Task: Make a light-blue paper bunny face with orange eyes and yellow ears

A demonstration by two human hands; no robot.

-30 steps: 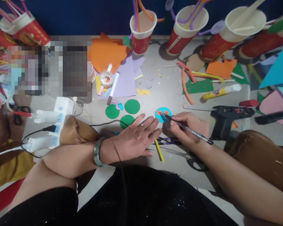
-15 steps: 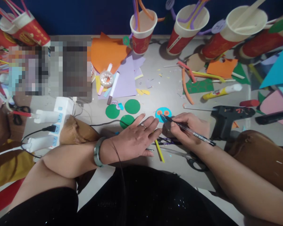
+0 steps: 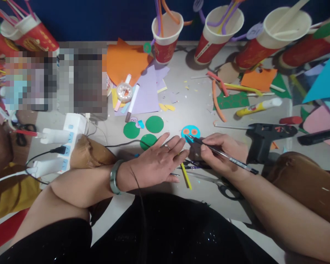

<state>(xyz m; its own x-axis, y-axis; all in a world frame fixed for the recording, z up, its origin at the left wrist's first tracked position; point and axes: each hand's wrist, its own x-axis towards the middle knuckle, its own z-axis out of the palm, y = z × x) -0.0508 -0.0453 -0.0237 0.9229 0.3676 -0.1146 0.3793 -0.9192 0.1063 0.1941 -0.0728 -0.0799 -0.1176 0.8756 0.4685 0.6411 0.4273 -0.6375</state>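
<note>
My right hand [image 3: 222,152] is closed round a black pen [image 3: 231,158], whose tip rests on the near edge of a small blue paper disc [image 3: 190,131] bearing two orange dots. My left hand [image 3: 158,161] lies flat on the table with its fingers stretched out, the fingertips just left of the disc. It holds nothing. A green bangle [image 3: 113,177] circles that wrist. Three green paper circles [image 3: 154,124] lie just beyond the left hand. Scissors [image 3: 217,185] and a yellow strip [image 3: 186,176] lie under and between my hands.
A black glue gun [image 3: 264,137] lies right of my right hand, a yellow glue bottle [image 3: 257,107] beyond it. Red paper cups [image 3: 166,35] with straws line the back edge. A white power strip [image 3: 68,141] with plugs sits at the left. Coloured paper sheets and scraps are scattered around.
The pen has tilted flatter, its rear end swinging right and down, while the tip stays on the blue disc. My left hand has not moved.
</note>
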